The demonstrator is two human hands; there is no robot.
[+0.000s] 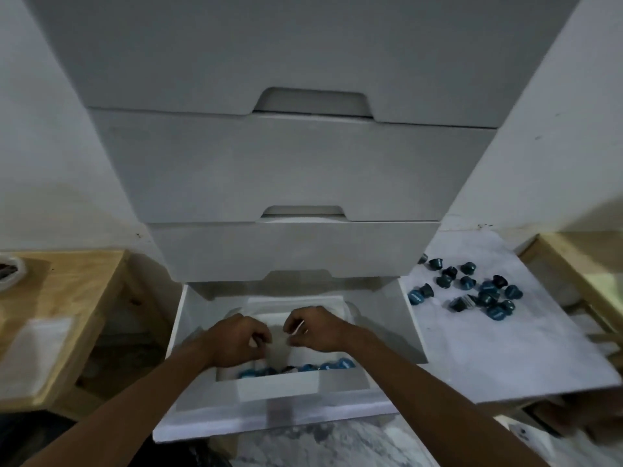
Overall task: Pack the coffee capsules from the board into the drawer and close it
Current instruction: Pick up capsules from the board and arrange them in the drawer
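Note:
The bottom white drawer (409,332) is pulled open in front of me. A row of blue coffee capsules (303,368) lies along the near side of a white inner box (276,385). Both hands hover over that box with fingers curled. My left hand (241,340) and my right hand (315,328) nearly meet at the middle. Blur hides whether either pinches a capsule. Several more blue capsules (472,289) lie scattered on the white marble board (499,348) to the right of the drawer.
Three shut grey drawers (296,170) stack above the open one. A wooden table (60,298) stands at the left with a white sheet and a bowl on it. Another wooden frame (586,264) sits at the far right.

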